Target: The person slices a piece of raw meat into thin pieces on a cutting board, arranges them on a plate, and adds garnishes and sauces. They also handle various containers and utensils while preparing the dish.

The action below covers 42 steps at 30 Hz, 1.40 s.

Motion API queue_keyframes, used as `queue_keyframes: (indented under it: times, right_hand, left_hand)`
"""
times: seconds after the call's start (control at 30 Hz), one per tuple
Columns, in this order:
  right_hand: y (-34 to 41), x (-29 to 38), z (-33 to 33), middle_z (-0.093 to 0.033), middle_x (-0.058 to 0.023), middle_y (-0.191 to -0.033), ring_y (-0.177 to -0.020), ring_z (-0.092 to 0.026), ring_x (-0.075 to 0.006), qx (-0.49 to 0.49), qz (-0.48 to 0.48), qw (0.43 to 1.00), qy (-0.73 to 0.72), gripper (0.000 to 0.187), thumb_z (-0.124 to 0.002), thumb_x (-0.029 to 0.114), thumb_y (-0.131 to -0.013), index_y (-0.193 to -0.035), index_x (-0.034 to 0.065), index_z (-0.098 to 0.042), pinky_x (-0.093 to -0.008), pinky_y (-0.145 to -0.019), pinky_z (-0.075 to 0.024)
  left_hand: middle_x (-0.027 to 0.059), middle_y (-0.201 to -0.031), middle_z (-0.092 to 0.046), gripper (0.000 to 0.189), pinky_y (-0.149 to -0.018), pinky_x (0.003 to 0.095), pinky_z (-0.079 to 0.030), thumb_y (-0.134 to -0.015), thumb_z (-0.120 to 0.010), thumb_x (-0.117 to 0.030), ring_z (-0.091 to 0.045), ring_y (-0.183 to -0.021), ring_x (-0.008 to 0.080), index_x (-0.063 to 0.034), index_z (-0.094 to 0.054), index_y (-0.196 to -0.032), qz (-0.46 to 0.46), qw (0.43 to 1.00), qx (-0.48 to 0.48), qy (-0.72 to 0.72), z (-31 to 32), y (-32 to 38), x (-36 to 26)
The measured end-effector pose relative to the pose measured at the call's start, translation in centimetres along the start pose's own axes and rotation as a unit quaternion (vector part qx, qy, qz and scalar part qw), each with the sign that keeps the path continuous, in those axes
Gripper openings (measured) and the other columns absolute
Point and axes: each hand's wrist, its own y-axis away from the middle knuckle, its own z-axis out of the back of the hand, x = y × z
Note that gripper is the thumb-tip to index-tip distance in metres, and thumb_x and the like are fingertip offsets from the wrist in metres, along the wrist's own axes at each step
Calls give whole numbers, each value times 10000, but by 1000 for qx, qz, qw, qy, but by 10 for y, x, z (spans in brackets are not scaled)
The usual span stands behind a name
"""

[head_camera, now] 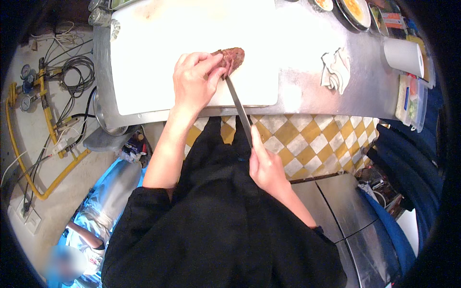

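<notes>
A browned piece of meat [236, 57] lies on a large white cutting board [151, 79]. My left hand [196, 75] grips its near left side, with thumb and fingers pressed around it. In my right hand [265, 163] is a long kitchen knife [237, 100], held by its handle over the front edge of the table. The blade slants up and to the left. Its tip reaches the near edge of the meat, close to my left thumb; whether it has entered the meat I cannot tell.
A crumpled cloth [336, 72] lies on the steel table [302, 86] to the right. Farther right are a paper roll [403, 57], a clear plastic container [412, 104] and a bowl of yellow food [356, 10]. Hoses and gauges [25, 102] line the left wall. Another person [90, 223] is behind at lower left.
</notes>
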Motion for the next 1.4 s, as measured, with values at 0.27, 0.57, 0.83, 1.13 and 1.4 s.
queue_keyframes:
  times: [0.27,0.57,0.83,1.13,1.4]
  right_hand:
    - [9,0,53,-648,-204,-780,-632,-658,-327,-78,60,995,16,681,-582,-81,-833,-1482,19,-402,-410,-595,-522]
    - [-101,3,17,-662,-237,-835,-701,-671,-382,-76,52,995,-33,684,-546,-28,-887,-1526,59,-320,-471,-636,-522]
    - [-101,0,14,-643,-217,-764,-691,-667,-381,-90,58,994,-30,682,-534,-8,-895,-1534,66,-306,-475,-632,-520]
    - [-98,0,11,-618,-209,-722,-651,-649,-376,-67,40,997,-21,708,-534,-20,-884,-1541,70,-286,-477,-613,-503]
    - [-82,-4,8,-567,-192,-668,-543,-602,-276,-81,43,996,-21,651,-521,-55,-895,-1516,61,-364,-320,-598,-510]
  left_hand:
    - [56,-866,-683,273,-786,356,-508,-717,-831,-117,-627,-858,235,-92,-771,-982,2,999,-51,13,8,-5,-21]
    - [21,-801,-652,221,-718,361,-485,-686,-847,-156,-591,-788,220,-107,-781,-892,15,999,-47,2,-7,-5,-21]
    - [25,-823,-668,231,-724,350,-494,-698,-845,-134,-594,-798,216,-102,-781,-917,12,999,-46,-9,-7,-2,-21]
    - [30,-821,-667,236,-717,354,-497,-700,-844,-115,-598,-801,218,-94,-779,-925,12,999,-46,-5,-8,-2,-20]
    - [34,-827,-666,249,-726,357,-497,-697,-841,-108,-600,-804,232,-94,-776,-937,-1,999,-35,-5,-7,-2,-20]
